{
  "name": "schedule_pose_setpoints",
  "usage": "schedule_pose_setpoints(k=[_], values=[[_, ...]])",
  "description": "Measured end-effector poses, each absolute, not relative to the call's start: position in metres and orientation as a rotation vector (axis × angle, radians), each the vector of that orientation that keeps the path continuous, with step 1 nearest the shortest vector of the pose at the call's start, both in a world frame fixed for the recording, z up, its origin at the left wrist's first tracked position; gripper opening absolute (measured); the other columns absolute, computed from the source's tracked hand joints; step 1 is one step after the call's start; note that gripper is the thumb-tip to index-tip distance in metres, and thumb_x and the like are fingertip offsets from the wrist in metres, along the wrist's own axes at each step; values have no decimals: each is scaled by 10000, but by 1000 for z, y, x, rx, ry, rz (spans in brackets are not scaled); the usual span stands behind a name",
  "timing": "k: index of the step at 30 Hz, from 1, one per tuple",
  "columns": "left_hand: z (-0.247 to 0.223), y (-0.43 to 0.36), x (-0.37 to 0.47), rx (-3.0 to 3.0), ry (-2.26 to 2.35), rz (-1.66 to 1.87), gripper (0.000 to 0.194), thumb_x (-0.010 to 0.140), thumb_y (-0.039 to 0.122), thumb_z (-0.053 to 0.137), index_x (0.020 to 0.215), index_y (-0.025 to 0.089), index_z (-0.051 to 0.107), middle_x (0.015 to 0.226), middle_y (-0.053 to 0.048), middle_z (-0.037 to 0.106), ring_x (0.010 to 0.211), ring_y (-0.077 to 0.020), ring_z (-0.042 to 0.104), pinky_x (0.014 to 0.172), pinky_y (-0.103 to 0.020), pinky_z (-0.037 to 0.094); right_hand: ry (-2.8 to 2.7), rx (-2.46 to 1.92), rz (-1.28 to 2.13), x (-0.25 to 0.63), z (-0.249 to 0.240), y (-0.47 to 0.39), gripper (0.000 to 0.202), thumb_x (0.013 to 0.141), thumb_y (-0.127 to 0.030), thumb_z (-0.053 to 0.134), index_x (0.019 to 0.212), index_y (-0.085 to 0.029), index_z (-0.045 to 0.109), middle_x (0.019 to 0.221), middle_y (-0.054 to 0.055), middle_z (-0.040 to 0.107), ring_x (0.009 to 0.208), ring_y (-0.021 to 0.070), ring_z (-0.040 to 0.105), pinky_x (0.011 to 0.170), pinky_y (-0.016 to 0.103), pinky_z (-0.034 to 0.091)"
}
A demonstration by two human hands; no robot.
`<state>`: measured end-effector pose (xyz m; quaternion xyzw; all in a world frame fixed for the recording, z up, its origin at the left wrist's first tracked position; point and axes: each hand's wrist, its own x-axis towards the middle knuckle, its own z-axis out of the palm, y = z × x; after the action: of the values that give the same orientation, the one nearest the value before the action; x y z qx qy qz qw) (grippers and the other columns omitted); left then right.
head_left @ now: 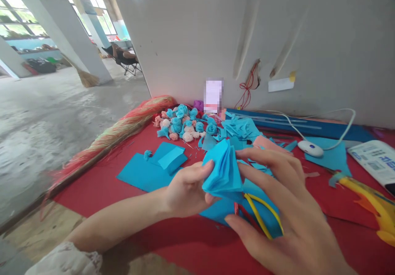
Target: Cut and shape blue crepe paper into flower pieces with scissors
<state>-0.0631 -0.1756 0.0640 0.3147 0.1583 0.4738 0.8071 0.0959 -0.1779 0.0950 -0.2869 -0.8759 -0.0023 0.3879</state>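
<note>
White item, blue lettering illegible; blue paper stack, pinched in left hand, right hand spread beside it.

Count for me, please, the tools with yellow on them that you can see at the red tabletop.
2: a yellow-handled tool, partly hidden by the right hand, and a yellow glue gun at the right edge. Others may be hidden.
</note>
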Motion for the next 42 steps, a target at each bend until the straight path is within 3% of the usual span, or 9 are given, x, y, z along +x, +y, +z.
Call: schedule_pose_setpoints(k=[6,12,18,22,27,33,37,42], values=[[62,-177,-62,679,339,974,402,769,367,539,442,134,516,378,6,388,467,-101,344,553,-253,281,-2236,-755,48,101,95,-179,328,810,-277,507,1126,-213,446,1172,80,425,1221,218,308,994,351,343],[60,-177,-63,618,448,961,369,732,404,563,490,143,465,416,10,383,495,-114,361,572,-266,294,-2232,-724,102,104,98,-181,282,846,-308,442,1109,-207,452,1166,90,441,1212,237,330,932,357,402],[63,-179,-57,579,305,902,315,722,356,603,507,134,543,382,24,404,451,-97,379,593,-263,366,-2139,-731,172,110,102,-184,194,820,-128,481,953,-264,522,1025,21,524,1025,201,461,928,368,375],[64,-181,-54,541,230,898,290,715,303,607,488,123,589,374,13,430,486,-110,466,589,-240,394,-2113,-694,246,109,105,-181,193,794,-85,501,871,-259,535,930,1,551,932,173,480,897,343,387],[64,-183,-53,507,239,901,257,702,270,618,491,124,594,370,26,433,436,-77,418,581,-205,400,-2125,-563,231,105,112,-176,205,716,-46,536,795,-235,557,832,-15,588,808,134,523,857,307,425],[63,-182,-52,522,179,852,231,701,280,614,533,120,608,386,26,443,501,-103,515,602,-213,422,-2140,-569,304,109,112,-172,222,709,-45,528,787,-249,567,844,-18,590,827,144,504,854,335,439],[63,-179,-53,538,160,838,211,685,269,635,539,116,633,381,26,448,479,-102,502,631,-228,449,-2190,-513,352,110,109,-168,180,743,-83,544,790,-254,574,873,-20,596,862,154,488,935,384,383],[62,-176,-54,591,139,803,199,702,293,622,653,106,669,410,35,470,398,-69,406,639,-234,437,-2189,-496,379,111,107,-166,159,756,-100,561,772,-258,570,816,-33,587,864,141,474,929,339,397]])
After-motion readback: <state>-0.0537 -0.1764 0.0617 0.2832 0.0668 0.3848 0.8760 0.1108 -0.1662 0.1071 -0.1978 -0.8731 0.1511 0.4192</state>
